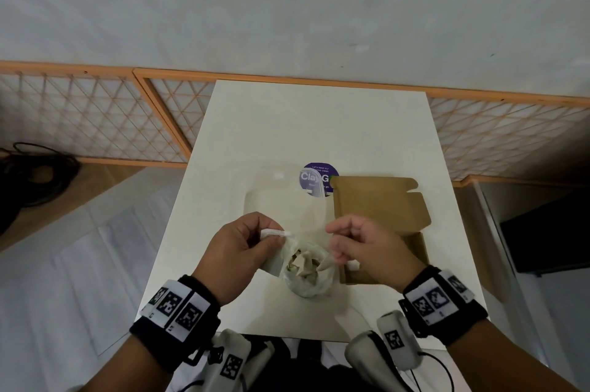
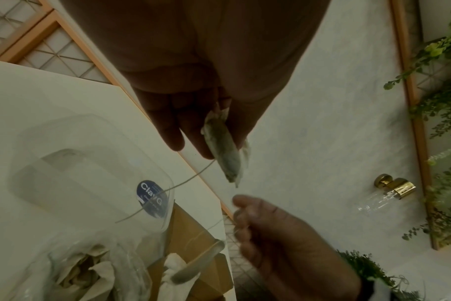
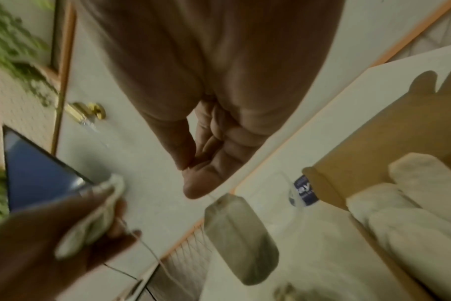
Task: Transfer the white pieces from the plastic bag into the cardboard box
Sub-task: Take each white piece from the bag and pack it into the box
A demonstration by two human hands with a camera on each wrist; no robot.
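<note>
A clear plastic bag (image 1: 307,268) with crumpled pale pieces inside hangs between my hands over the table's near half. My left hand (image 1: 271,236) pinches a rolled white piece (image 1: 276,233) together with the bag's left rim; the left wrist view shows the roll (image 2: 224,146) held between thumb and fingers. My right hand (image 1: 335,238) pinches the bag's right rim, and a pale flat piece (image 3: 240,238) dangles just under its fingertips (image 3: 196,187). The open cardboard box (image 1: 380,209) lies right of the bag, with several white pieces (image 3: 412,203) in it.
A clear plastic tray (image 1: 281,193) lies on the white table (image 1: 319,123) behind the bag, beside a round purple sticker (image 1: 319,179). An orange lattice screen (image 1: 95,123) runs behind the table. Black cables (image 1: 38,174) lie on the floor at left.
</note>
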